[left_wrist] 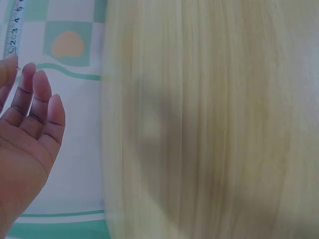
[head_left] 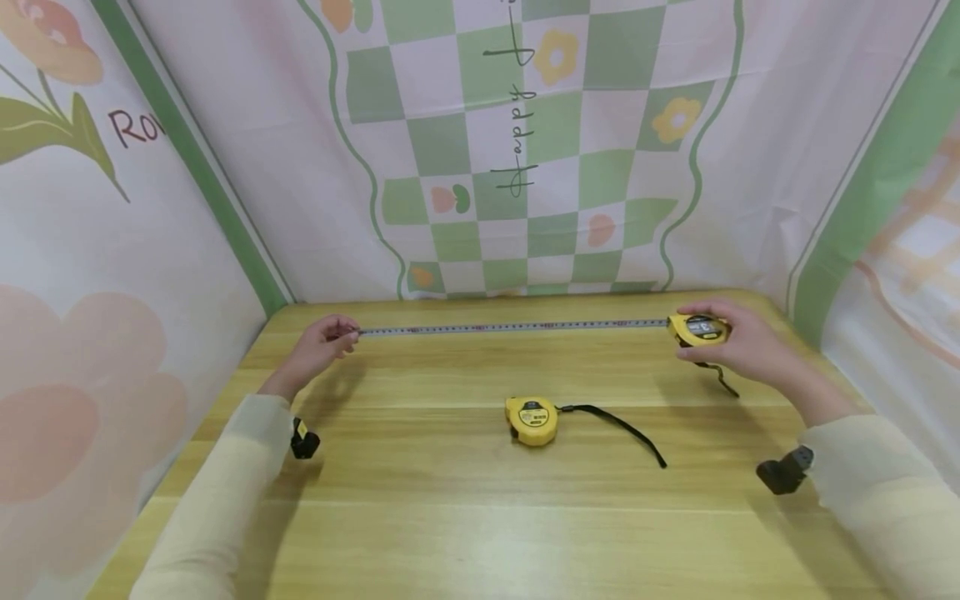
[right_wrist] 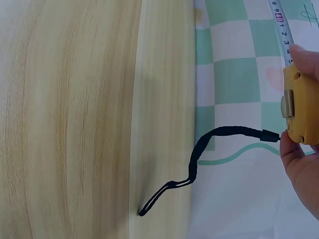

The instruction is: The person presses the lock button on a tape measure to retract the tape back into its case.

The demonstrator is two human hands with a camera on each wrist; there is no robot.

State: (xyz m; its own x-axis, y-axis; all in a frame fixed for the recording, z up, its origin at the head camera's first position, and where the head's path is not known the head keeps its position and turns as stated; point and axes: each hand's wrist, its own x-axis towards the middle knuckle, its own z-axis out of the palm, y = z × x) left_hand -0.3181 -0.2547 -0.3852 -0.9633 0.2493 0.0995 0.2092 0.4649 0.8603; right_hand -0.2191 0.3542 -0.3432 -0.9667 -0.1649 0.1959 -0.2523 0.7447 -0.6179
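My right hand (head_left: 738, 337) grips a yellow tape measure (head_left: 702, 328) near the back right of the table, its black wrist strap (right_wrist: 219, 132) hanging down. A long graduated blade (head_left: 480, 328) runs out of the case leftward, stretched straight. At the blade's far end, my left hand (head_left: 321, 346) pinches the tip between thumb and index finger; the other fingers (left_wrist: 56, 114) are loosely bent. The right wrist view shows numbers near 40 on the blade (right_wrist: 282, 30) by the case. A second yellow tape measure (head_left: 532, 420) lies on the table between the hands and nearer the front, untouched.
The wooden table (head_left: 450, 533) carries the second tape's black strap (head_left: 618, 421), which trails right. Printed fabric with green checks and flowers (head_left: 525, 150) hangs behind the table, and more fabric (head_left: 112, 292) stands along the left and right sides.
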